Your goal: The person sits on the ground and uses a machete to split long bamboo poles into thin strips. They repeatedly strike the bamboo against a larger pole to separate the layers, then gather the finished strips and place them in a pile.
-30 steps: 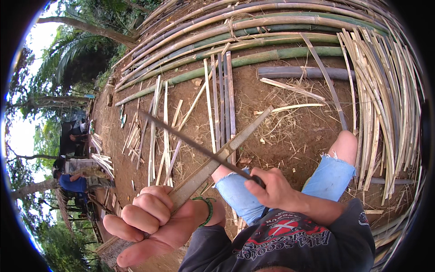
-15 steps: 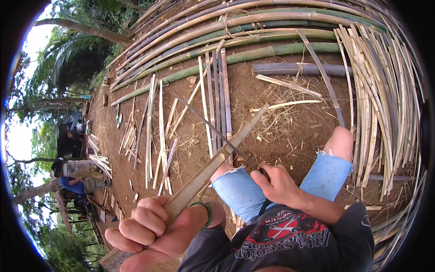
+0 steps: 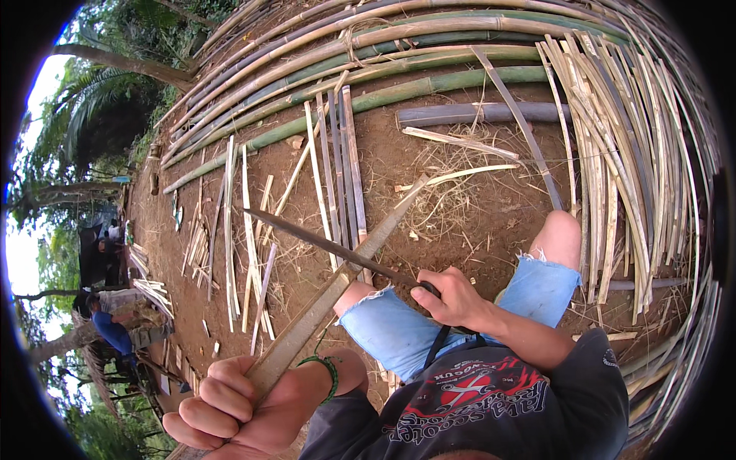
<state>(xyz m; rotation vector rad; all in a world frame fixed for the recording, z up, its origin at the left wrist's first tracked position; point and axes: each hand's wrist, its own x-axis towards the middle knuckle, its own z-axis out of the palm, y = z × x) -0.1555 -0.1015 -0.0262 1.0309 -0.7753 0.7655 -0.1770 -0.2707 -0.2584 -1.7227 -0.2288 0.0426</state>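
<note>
My left hand (image 3: 226,406), low at the left, is closed around a split bamboo strip (image 3: 318,295). The strip slants up and away to the right, over my knee. In my right hand (image 3: 454,299), in front of my thighs, is the black handle (image 3: 426,289) of a long dark-bladed machete (image 3: 310,239). Its blade points far left and crosses the strip near a node, apparently touching it. Fingers partly hide the strip's near end.
Long green and tan bamboo poles (image 3: 368,103) lie across the back. A thick heap of split strips (image 3: 613,169) lies at my right. More strips (image 3: 230,238) and fibre shavings (image 3: 452,188) lie on the brown soil. At far left a person in blue (image 3: 115,331) bends over.
The machete blade has swung flatter, its tip coming nearer to me and left. Its crossing point lies near the strip's node now. Both hands keep their holds; the whole view has shifted slightly.
</note>
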